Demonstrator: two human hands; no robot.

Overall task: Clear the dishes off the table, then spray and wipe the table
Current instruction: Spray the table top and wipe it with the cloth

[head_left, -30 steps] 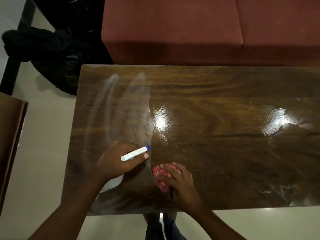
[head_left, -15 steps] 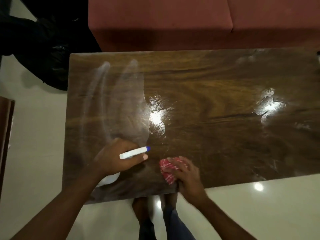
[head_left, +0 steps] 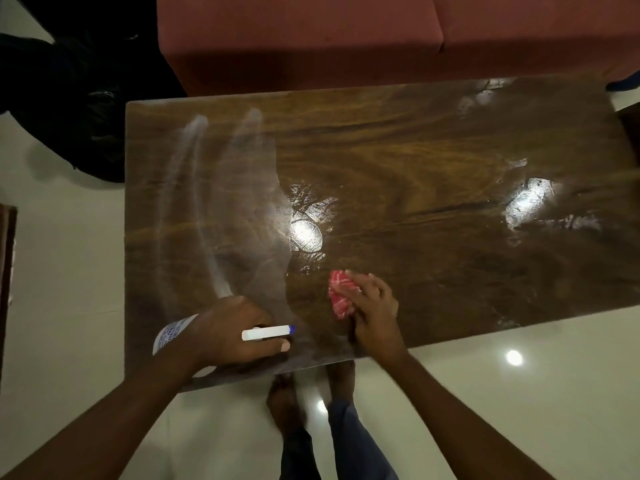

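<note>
The glossy brown wooden table [head_left: 398,161] fills the middle of the head view, with pale wipe streaks on its left part and wet shiny patches at the centre and right. My left hand [head_left: 228,334] grips a white spray bottle [head_left: 169,336] near the table's front left edge; its white nozzle with a blue tip [head_left: 268,332] points right. My right hand [head_left: 372,306] presses a bunched red-and-white cloth [head_left: 341,292] onto the tabletop near the front edge, fingers curled over it. No dishes are on the table.
A red sofa [head_left: 346,39] stands right behind the table's far edge. Dark bags or clothing [head_left: 69,98] lie on the pale tiled floor at the back left. A wooden piece of furniture [head_left: 5,278] shows at the left edge. My feet [head_left: 308,403] stand at the table's front.
My right hand has slid the cloth to the right and farther from the front edge. The left hand keeps the spray bottle in about the same spot. The view has shifted.
</note>
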